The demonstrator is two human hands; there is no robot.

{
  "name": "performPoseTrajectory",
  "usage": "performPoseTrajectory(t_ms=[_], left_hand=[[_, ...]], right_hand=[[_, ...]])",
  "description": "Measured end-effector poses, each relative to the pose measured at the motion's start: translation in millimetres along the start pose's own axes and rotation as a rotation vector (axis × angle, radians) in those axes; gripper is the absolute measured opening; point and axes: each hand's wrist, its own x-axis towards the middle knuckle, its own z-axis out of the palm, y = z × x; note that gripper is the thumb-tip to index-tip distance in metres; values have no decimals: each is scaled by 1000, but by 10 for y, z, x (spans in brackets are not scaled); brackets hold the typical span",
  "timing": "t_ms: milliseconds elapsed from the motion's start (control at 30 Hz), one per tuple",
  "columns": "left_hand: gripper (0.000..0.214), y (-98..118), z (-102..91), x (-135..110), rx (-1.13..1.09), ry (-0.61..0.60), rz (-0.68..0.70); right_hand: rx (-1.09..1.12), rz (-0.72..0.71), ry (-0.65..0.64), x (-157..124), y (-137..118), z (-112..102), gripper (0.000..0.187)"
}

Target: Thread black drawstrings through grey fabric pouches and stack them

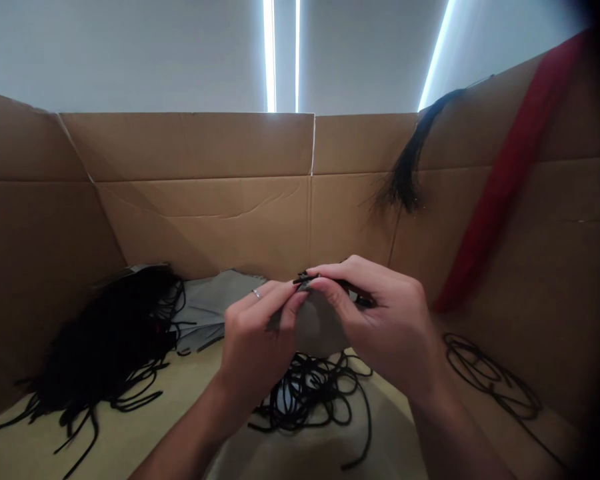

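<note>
Both hands meet near the middle of the view, over a grey piece of fabric point(320, 327) that hangs down between them. My left hand point(260, 327), with a ring on one finger, pinches the fabric's top edge. Thumb and fingers of my right hand point(380, 307) are closed on the same edge, where a short length of black cord point(305, 280) shows at the fingertips. How the cord and fabric join there is hidden by the fingers. Just below the hands lies a loose tangle of black cord point(320, 393).
A large heap of black cords point(110, 340) lies at left, beside stacked grey fabric pieces point(210, 303). Cardboard walls point(205, 147) enclose the work surface. Black strands point(410, 167) and a red strip point(510, 180) hang on the right wall, above a coiled cord point(490, 373).
</note>
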Motion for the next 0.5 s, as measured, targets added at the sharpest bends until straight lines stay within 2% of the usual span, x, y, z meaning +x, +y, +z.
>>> performPoseTrajectory(t_ms=[167, 300, 400, 500], left_hand=[[19, -13, 97, -118, 149, -28, 45], [23, -30, 199, -236, 236, 4, 34], [28, -24, 224, -272, 244, 4, 60], [42, -39, 210, -275, 194, -35, 120]], right_hand=[[-34, 11, 20, -2, 8, 61, 12], [37, 60, -8, -7, 42, 114, 12], [123, 85, -29, -10, 62, 150, 11], [180, 107, -17, -26, 79, 201, 14]])
